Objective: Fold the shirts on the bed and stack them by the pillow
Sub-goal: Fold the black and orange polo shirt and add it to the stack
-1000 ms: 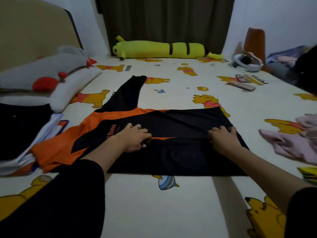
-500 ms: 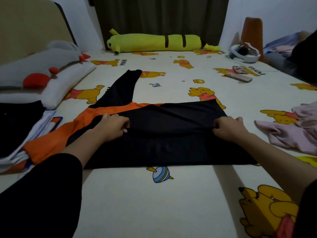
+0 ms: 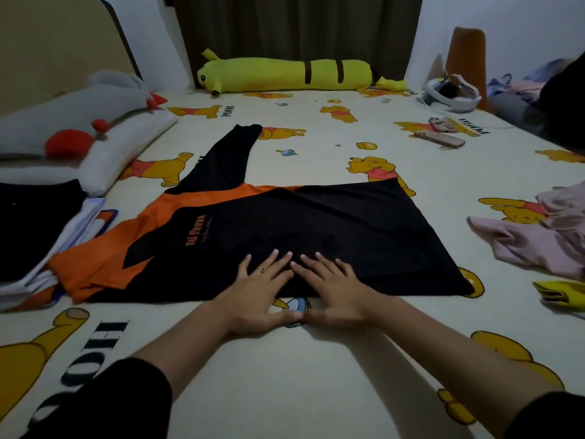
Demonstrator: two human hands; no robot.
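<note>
Both hands, the left hand [image 3: 259,289] and right hand [image 3: 332,289], press flat-fingered on the black shirt [image 3: 316,236], smoothing mid-fold; next, the sleeve [image 3: 221,163] at 11 o'clock probably needs folding in

A second ago the hands were set well apart on the black and orange shirt [image 3: 316,226]. Now the left hand [image 3: 258,289] and right hand [image 3: 332,289] lie flat together at its near edge, thumbs touching, and orange lettering shows beyond the left fingers [image 3: 272,261].
</note>
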